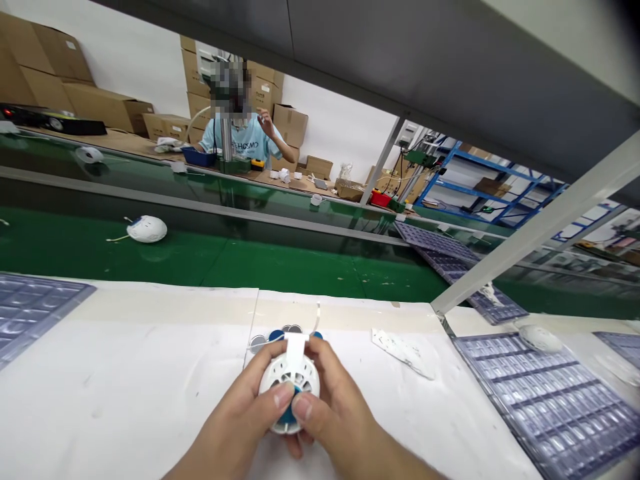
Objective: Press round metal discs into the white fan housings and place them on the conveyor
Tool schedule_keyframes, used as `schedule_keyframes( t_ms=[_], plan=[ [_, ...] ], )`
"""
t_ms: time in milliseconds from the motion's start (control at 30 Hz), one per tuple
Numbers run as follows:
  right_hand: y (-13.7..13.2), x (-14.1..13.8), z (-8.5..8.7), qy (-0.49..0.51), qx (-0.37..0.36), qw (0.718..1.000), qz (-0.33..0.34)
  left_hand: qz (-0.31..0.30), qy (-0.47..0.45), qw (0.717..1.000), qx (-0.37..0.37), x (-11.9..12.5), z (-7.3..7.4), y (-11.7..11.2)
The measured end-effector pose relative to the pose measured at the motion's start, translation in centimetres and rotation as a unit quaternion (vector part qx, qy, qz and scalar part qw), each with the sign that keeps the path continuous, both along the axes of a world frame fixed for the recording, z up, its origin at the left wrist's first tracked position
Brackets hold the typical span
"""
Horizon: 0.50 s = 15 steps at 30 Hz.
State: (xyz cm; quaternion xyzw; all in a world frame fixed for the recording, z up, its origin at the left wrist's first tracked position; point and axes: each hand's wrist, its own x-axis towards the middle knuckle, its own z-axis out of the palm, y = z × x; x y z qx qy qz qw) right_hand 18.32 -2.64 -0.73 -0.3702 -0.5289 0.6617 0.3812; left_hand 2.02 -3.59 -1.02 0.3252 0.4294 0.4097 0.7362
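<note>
Both hands hold a round white plastic housing [265, 385] with vent slots and a flat tab at its top. My left hand [245, 407] is closed around its left side, and my right hand [336, 399] grips the right side. Both thumbs press on a blue disc [287, 419] at the middle of the housing. Just beyond my fingers, several blue and grey discs [257, 341] lie on the white work surface, partly hidden by my hands. A thin white wire [318, 315] sticks up behind the housing.
A flat white piece [400, 352] lies right of my hands. Clear plastic trays [560, 400] stand at the right, another tray [35, 307] at left. A white housing with wires [147, 229] sits on the green belt [260, 260]. Across it, a person [245, 140] sits behind a bench machine. A slanting post [530, 230] rises at right.
</note>
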Motion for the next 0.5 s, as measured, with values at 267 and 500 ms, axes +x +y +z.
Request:
schedule_keyframes(
  t_ms=[267,500],
  plan=[
    [-1.0,-1.3,-0.7,0.124,-0.005,0.992,0.023,-0.030,-0.010,0.999,-0.005,1.3,1.7,-1.1],
    [0.9,3.2,2.4,-0.025,0.038,0.998,0.051,0.032,-0.030,0.999,0.001,-0.1,0.6,-0.1]
  ],
)
